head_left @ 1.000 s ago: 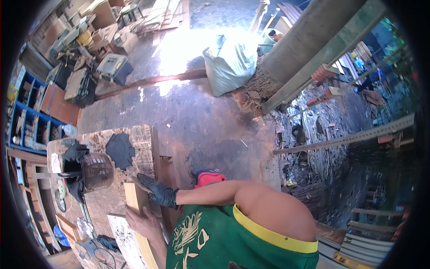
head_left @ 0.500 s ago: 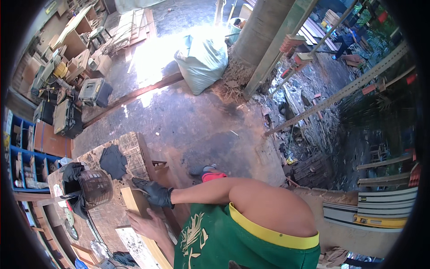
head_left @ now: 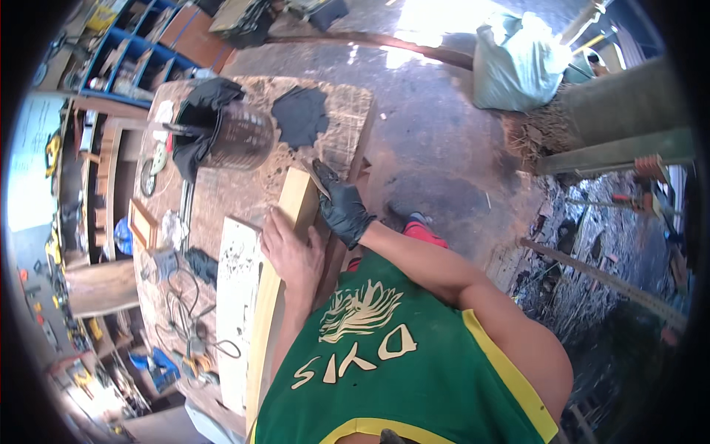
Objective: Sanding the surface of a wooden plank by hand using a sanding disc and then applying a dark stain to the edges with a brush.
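Head view, read from the left: blue shelving (head_left: 126,52) with small boxes I can't make out stands at the far left; a pale sign or board (head_left: 29,170) hangs on the wall below it, its marks too blurred to tell; on the desk (head_left: 222,192) a dark round can (head_left: 240,135) stands upright with black rags (head_left: 299,115) beside it, and a yellow power tool (head_left: 194,362) lies with its cable near my end; a white painted board (head_left: 237,311) lies flat just left of the long pale wooden plank (head_left: 285,244). My left hand (head_left: 292,251), bare, lies flat with fingers spread on the plank, pressing it down; my right hand (head_left: 342,207), in a black glove, is closed round a narrow tool (head_left: 316,177) whose tip touches the plank's far end. I judge this as working or marking that end; the next stroke calls for a firm hold-down and a steady tool angle. At the far right, a pale full sack (head_left: 518,63) sits on the floor (head_left: 436,140).
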### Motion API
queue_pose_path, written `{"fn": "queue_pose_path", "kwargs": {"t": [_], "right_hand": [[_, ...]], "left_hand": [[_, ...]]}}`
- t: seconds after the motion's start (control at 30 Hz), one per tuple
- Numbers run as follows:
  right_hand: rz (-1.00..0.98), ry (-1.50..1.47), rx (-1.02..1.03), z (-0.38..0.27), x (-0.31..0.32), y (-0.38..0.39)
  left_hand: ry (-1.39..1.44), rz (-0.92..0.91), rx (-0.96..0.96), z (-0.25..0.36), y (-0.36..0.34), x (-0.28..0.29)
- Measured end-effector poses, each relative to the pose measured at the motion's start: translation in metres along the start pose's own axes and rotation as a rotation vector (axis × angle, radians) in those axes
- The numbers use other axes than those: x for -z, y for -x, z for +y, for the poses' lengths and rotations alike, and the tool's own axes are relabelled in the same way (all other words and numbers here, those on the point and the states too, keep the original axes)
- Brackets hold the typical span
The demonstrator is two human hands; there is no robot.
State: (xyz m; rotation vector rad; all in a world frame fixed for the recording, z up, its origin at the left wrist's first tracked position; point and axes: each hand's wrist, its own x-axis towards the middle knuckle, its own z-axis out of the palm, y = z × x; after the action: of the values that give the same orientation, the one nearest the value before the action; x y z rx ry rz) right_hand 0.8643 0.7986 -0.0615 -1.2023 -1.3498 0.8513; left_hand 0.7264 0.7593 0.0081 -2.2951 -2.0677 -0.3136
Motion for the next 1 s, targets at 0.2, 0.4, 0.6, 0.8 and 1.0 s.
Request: {"fn": "queue_pose_path", "kwargs": {"t": [0.2,0.4,0.6,0.8,1.0], "right_hand": [[0.084,-0.03,-0.112,-0.007,0.002,-0.006],[-0.022,0.019,0.078,0.001,0.019,-0.01],[-0.316,-0.051,-0.275,0.017,0.076,-0.067],[-0.808,-0.135,-0.037,0.02,0.07,-0.117],[-0.918,-0.41,-0.04,0.021,0.058,-0.139]], "left_hand": [[-0.012,0.028,-0.034,0.011,-0.005,0.011],[0.001,0.031,-0.025,0.012,-0.005,0.01],[0.045,0.032,0.032,0.014,-0.007,0.011],[0.07,0.055,0.116,0.018,-0.007,0.01],[0.071,0.122,0.152,0.021,-0.006,0.006]]}}
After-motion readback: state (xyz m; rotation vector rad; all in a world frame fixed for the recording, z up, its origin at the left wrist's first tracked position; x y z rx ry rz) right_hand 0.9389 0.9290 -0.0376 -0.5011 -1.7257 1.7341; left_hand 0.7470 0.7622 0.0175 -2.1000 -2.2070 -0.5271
